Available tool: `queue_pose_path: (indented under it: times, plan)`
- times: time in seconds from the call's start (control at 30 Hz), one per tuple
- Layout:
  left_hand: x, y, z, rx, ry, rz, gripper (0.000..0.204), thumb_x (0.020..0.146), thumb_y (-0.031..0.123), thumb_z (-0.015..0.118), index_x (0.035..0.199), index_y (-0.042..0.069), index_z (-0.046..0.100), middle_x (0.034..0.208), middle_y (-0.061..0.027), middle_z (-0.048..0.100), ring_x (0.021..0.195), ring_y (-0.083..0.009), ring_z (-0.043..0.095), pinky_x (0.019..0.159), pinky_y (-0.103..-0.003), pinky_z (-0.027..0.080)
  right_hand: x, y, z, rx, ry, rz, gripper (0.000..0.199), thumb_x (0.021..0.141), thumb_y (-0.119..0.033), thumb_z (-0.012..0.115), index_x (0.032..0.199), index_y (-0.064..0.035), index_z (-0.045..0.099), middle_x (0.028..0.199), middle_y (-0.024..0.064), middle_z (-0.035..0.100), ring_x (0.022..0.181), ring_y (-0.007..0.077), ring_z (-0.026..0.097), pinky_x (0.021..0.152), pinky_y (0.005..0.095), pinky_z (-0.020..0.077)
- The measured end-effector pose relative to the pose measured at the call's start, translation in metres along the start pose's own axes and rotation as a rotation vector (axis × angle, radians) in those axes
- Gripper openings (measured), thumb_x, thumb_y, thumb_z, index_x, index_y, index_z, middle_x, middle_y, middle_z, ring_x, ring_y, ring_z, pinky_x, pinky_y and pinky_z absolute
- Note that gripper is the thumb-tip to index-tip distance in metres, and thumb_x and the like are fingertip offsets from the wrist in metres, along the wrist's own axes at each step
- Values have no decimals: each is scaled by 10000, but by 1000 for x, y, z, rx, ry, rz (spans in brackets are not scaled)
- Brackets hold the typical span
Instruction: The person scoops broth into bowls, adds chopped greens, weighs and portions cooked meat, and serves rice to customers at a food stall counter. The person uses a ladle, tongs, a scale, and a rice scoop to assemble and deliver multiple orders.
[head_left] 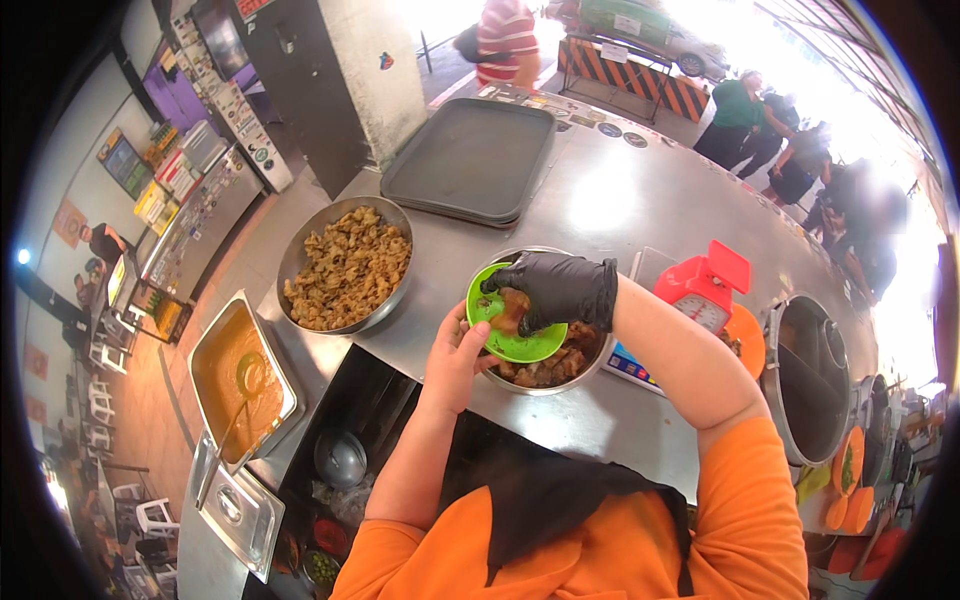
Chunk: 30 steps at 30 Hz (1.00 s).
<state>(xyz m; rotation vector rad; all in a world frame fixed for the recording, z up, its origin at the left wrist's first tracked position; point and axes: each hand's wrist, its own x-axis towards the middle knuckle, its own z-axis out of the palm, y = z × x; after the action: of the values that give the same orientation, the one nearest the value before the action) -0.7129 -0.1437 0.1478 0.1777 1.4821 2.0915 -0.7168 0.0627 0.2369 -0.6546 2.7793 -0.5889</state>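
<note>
green bowl getting filled over the meat bowl

bare left hand (455,360) grips the green bowl (510,325) by its rim above the steel meat bowl (548,365); gloved right hand (558,288) has fingers pinched on a brown meat piece (512,308) inside it.

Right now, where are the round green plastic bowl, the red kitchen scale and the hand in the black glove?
Round green plastic bowl (500,345): head view, bare inner bottom.
Red kitchen scale (705,292): head view, red body above dial.
Right hand in black glove (560,288): head view, back of hand.

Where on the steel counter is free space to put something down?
Bare counter lies right of the stacked trays, behind the red scale. Another strip runs before the meat bowl. Crowded: between the fried-pieces bowl, green bowl and both hands.
</note>
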Motion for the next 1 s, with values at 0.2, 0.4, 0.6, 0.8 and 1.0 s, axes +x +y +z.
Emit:
queue_pose_path:
  times: [0.2, 0.4, 0.6, 0.8, 1.0]
  plan:
    - [-2, 3, 34, -116, -129, -70, 500, 962, 215, 539, 1409, 58, 380, 1237, -88, 577, 1064, -185, 607, 815, -333, 547, -58, -4, -27, 78, 251, 110, 283, 759, -77, 657, 1039, -49, 684, 928, 158, 646, 874, 326, 629, 809, 404, 500]
    - [23, 42, 108, -183, -435, -25, 451, 1004, 288, 433, 1340, -12, 431, 1277, -144, 562, 1119, -245, 605, 905, -397, 547, -176, 4, -70, -146, 829, 338, 330, 898, -213, 605, 1168, -23, 614, 1008, 157, 641, 896, 285, 618, 842, 388, 489]
    - [58, 50, 227, -67, -525, -58, 381, 996, 288, 481, 1258, 13, 504, 1215, -108, 563, 1031, -218, 610, 883, -376, 551, -260, 38, -73, 597, 892, 634, 405, 930, -83, 507, 1320, 25, 485, 968, 134, 643, 665, 114, 622, 578, 261, 537]
    - [81, 29, 273, 138, -517, -143, 325, 986, 254, 505, 1204, 14, 533, 1162, -100, 579, 984, -196, 611, 869, -330, 549, -289, 79, -51, 633, 1001, 788, 403, 909, -70, 487, 1294, 49, 497, 875, 118, 657, 613, 130, 620, 561, 269, 539]
    - [94, 12, 275, 210, -524, -159, 343, 993, 293, 488, 1188, 19, 549, 1113, -101, 602, 959, -191, 610, 839, -320, 545, -295, 94, -45, 698, 920, 849, 370, 933, -137, 539, 1281, -14, 514, 894, 88, 649, 600, 129, 624, 543, 267, 560]
